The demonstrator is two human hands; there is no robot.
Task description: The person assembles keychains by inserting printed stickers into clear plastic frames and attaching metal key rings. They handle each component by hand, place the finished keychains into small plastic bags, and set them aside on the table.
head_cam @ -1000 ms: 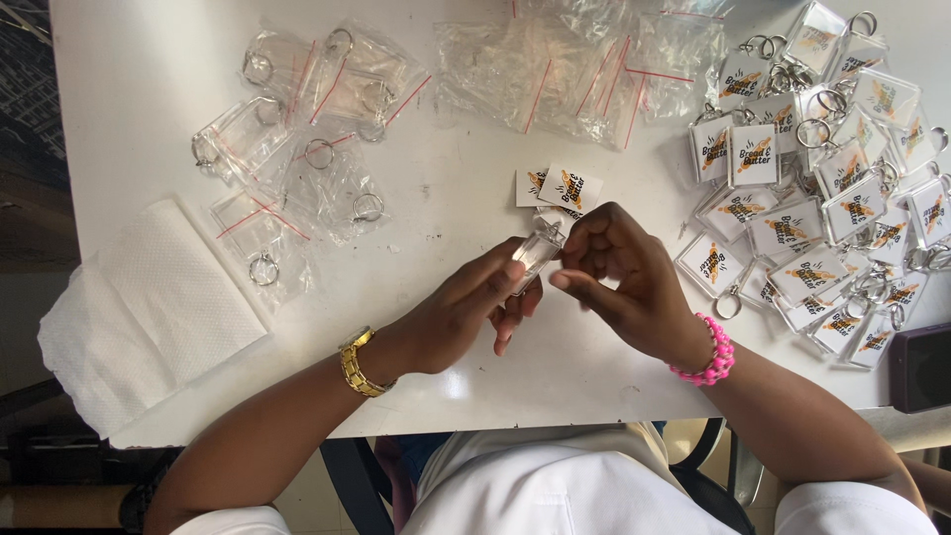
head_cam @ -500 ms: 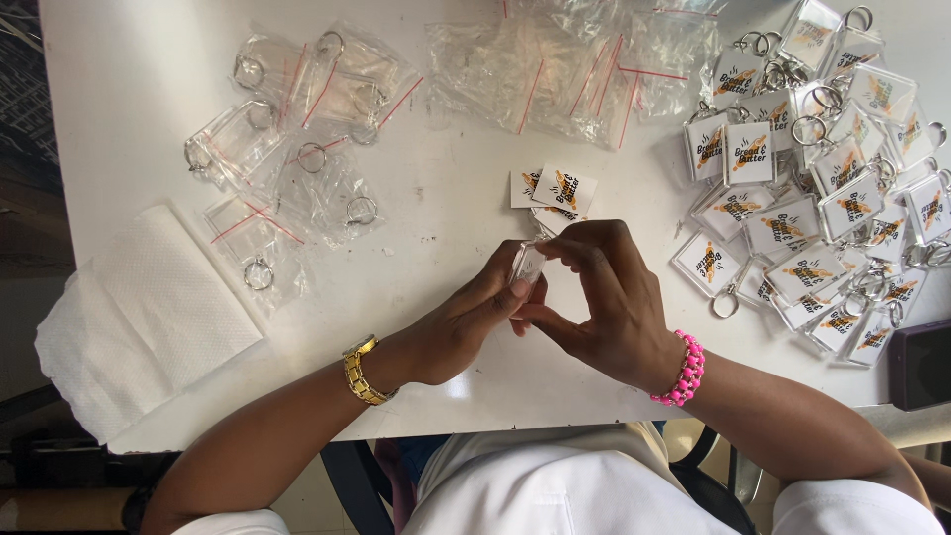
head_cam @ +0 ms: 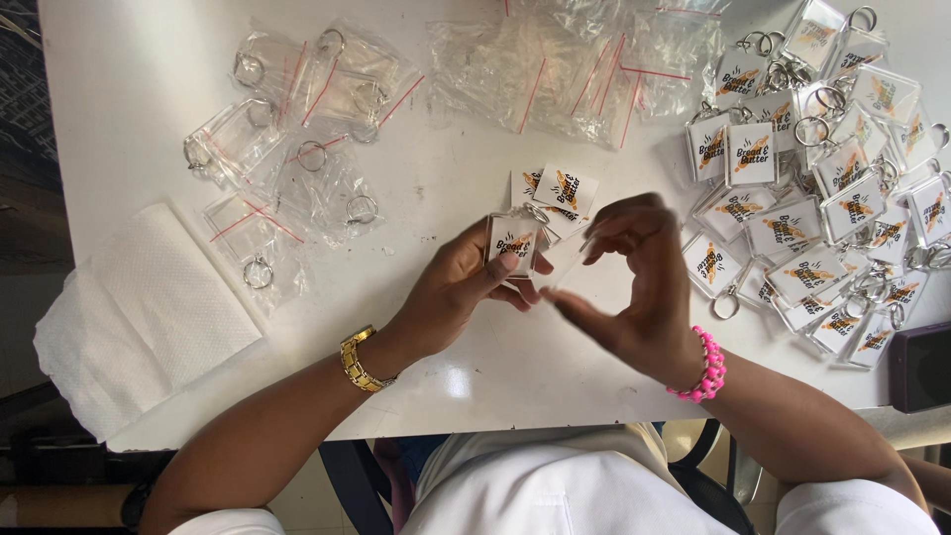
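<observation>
My left hand [head_cam: 458, 291] holds a clear square keychain [head_cam: 514, 244] with a printed paper insert, pinched between thumb and fingers above the white table [head_cam: 466, 159]. My right hand [head_cam: 634, 287] is just to its right, blurred, fingers curled around a thin clear plastic cover piece [head_cam: 567, 260]. Two loose printed paper inserts [head_cam: 557, 190] lie on the table just beyond the keychain.
A pile of finished keychains with printed inserts [head_cam: 822, 198] fills the right side. Bagged empty keychains [head_cam: 287, 149] lie at far left, empty clear bags [head_cam: 584, 69] at the far middle. A folded white tissue [head_cam: 139, 307] hangs over the left edge. A dark phone [head_cam: 921, 367] sits at right.
The hands have drawn slightly apart: the left now shows the keychain face up, and the right has pulled away to the right with a clear piece.
</observation>
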